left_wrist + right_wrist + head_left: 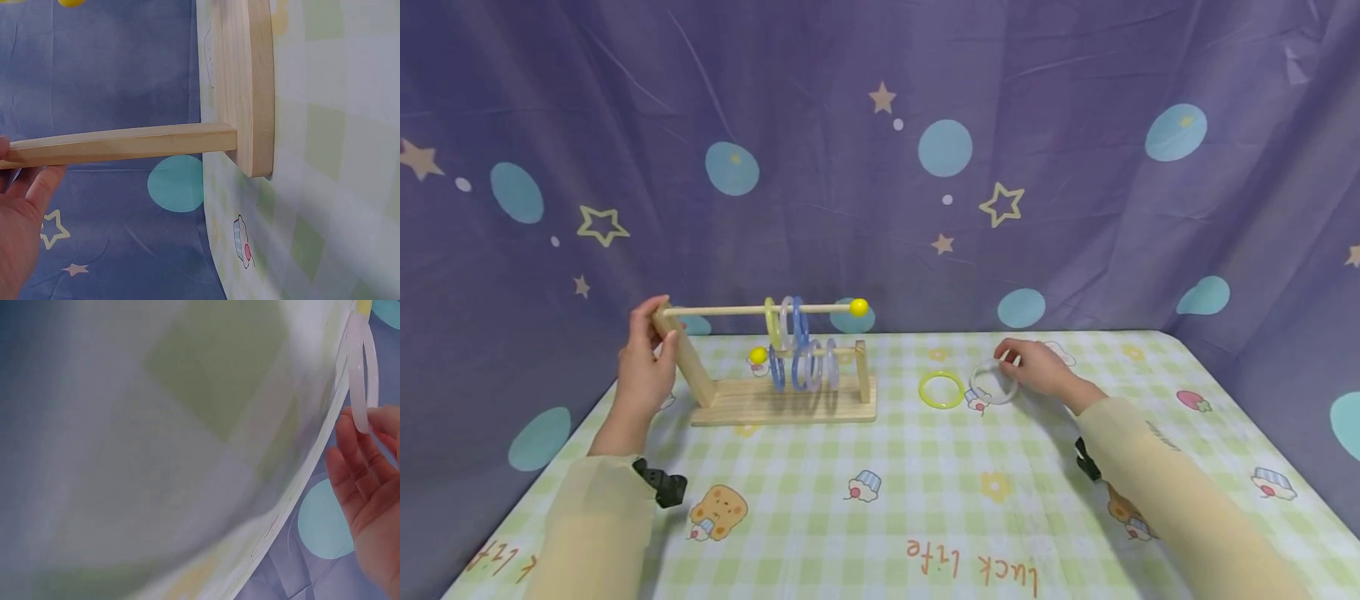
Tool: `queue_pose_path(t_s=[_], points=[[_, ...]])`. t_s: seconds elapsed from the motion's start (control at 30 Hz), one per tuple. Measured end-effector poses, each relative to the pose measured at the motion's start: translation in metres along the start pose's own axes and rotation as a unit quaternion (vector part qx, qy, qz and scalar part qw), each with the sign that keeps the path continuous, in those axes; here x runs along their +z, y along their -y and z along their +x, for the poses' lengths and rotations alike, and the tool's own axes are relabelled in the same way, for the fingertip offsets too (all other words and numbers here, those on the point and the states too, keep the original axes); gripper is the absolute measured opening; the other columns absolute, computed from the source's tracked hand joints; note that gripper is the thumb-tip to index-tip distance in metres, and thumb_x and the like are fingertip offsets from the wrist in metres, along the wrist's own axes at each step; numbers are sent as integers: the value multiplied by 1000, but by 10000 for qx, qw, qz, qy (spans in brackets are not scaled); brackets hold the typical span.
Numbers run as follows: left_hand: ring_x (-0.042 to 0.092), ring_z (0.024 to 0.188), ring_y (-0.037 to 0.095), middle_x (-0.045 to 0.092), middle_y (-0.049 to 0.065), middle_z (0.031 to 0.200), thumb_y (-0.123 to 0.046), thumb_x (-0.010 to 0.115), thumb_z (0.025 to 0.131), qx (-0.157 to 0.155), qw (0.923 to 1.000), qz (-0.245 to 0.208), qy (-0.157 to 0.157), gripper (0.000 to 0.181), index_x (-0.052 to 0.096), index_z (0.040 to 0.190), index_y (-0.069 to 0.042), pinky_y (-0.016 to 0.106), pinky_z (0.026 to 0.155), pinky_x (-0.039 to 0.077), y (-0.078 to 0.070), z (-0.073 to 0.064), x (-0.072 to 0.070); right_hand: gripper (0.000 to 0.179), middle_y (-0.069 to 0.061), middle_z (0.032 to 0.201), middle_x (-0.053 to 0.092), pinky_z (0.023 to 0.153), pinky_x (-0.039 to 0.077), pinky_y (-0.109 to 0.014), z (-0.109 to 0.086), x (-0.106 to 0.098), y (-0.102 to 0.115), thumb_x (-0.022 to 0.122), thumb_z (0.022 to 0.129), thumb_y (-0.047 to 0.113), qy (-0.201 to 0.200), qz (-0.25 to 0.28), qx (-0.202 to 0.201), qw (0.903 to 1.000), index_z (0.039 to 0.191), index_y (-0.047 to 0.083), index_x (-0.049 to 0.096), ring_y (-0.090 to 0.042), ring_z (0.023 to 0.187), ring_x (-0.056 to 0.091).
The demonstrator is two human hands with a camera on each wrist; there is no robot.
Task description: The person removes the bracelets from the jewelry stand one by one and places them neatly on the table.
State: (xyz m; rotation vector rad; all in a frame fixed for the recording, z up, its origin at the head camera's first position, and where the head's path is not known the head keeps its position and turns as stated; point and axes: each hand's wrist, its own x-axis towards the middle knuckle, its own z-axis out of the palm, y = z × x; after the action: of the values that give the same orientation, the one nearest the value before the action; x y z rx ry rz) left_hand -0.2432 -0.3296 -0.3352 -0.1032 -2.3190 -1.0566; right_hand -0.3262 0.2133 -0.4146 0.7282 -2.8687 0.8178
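Note:
A wooden stand (730,408) with two rods is at left on the table. Its tall post (691,362) is gripped near the top by my left hand (647,371); in the left wrist view that hand's fingers wrap the post's end. On the upper rod (722,311) hang a yellow, a pale and blue rings. The short post (862,375) carries a lower rod with several blue and pale ones. To the right, my right hand (1037,368) pinches a whitish ring (997,402) between thumb and fingers, seen edge-on in the right wrist view. Left of it lies a yellow ring (942,406).
A green-checked cloth (925,458) covers the table, whose far edge meets a purple patterned curtain (850,208). Yellow balls cap the upper rod (859,307) at its right end and the lower rod (758,355) at its left end.

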Motion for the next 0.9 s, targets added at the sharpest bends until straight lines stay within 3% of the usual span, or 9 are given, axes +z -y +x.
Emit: queue_pose_path(t_s=[0.23,0.9], points=[[45,125,47,52,32,129,1,42,102,-18,10000,-50,-29,51,28,148,-15,62,97,39,-1,0,0,10,-5,86,66,67,50,-38,2,4,-3,63,91,5,253,-92,29,9996,101,8,65,-20,75,60],[45,125,47,51,33,131,0,43,102,-91,9999,-99,-6,52,28,149,-15,61,97,40,-3,0,-2,6,-2,87,67,71,49,-38,8,9,8,67,90,6,397,-315,-23,9987,94,10,69,-19,79,59]])
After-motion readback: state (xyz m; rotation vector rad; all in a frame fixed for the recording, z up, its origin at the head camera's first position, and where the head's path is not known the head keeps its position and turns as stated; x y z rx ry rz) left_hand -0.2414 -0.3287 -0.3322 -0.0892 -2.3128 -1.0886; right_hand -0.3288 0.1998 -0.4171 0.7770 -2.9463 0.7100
